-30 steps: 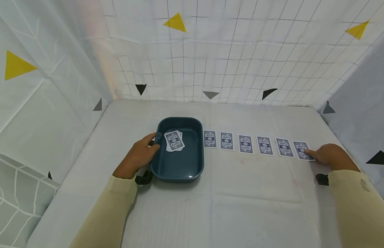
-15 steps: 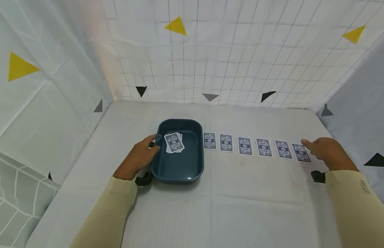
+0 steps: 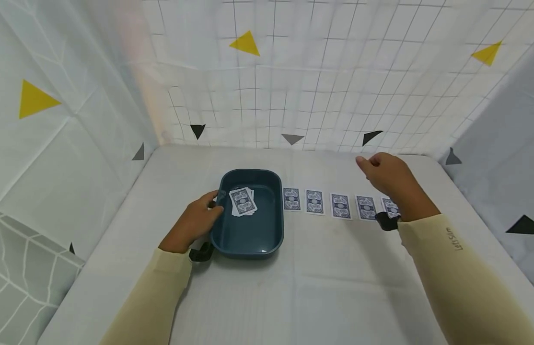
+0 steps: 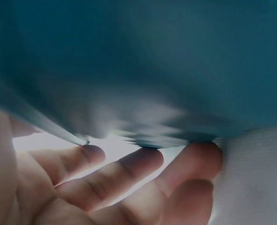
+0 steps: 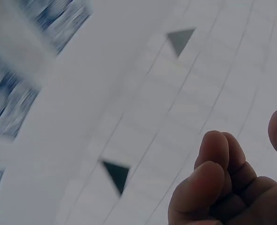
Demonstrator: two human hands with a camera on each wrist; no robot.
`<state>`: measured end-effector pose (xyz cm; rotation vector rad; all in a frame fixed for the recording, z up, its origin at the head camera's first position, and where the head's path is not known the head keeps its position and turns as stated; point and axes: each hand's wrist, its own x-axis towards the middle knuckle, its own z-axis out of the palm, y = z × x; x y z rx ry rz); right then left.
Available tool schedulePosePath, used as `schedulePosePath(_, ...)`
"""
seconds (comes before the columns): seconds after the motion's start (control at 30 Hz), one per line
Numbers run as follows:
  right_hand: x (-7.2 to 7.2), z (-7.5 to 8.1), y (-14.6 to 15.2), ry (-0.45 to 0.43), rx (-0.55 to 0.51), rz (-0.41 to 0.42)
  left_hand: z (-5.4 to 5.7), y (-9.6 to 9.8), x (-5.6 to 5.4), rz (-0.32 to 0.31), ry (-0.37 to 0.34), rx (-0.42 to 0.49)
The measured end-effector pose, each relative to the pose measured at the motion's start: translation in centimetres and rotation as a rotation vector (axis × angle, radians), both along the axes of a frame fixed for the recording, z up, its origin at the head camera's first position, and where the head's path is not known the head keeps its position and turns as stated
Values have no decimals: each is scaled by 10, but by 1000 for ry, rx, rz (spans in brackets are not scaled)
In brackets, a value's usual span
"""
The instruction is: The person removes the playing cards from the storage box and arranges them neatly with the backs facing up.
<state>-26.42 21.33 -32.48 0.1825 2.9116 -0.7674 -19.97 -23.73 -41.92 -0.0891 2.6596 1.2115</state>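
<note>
White sheeting hangs all around me: a grid-lined back sheet (image 3: pixel 310 112), a left sheet (image 3: pixel 94 158) with pale web-like lines, and a plain greyer right sheet (image 3: pixel 500 139). Between them spreads a table (image 3: pixel 249 302) under a white, lightly creased cover. Two pale yellow sleeves reach in from the near side, the left sleeve (image 3: pixel 146 297) and the right sleeve (image 3: pixel 461 282).

The dark teal tray (image 3: pixel 249 235) stands left of the middle, its long sides running away from the person. The left hand (image 3: pixel 193 220) grips its left wall, thumb over the rim and the other fingers against the outside. The right hand (image 3: pixel 389 177) hovers above the far part of the table, its fingers loosely curled and its thumb a little apart from them, holding nothing.

Yellow triangles (image 3: pixel 246 44) mark the back and left sheets, with smaller black and grey ones lower down. Inside the tray, towards its left wall, sits a slightly fanned stack of cards (image 3: pixel 243 201), blue patterned back uppermost. A black device shows at each wrist, one at the left (image 3: pixel 202 252), one at the right (image 3: pixel 387 222).

Smallest are the single cards (image 3: pixel 340 206): five show in a line running right from the tray, patterned backs up, spaced apart, the nearest just beside the tray and the fifth partly covered by the right wrist and its device.
</note>
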Motion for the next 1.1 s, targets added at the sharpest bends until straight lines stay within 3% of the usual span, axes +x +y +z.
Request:
schedulePosePath(0.23,-6,9,-62,0,-25,103,-1,1,1,0,-7,7)
schedulePosePath(0.5,-3,14,-110,2,-47,192,-1,0,1,0,1,-1)
schedulePosePath(0.87,2,1,-163,40,-43,305,-1,-1,-1,-10,12,-19)
schedulePosePath(1.1,4,-11,-194,-34,-25,336,-2,-1,-1,-8,11,-7)
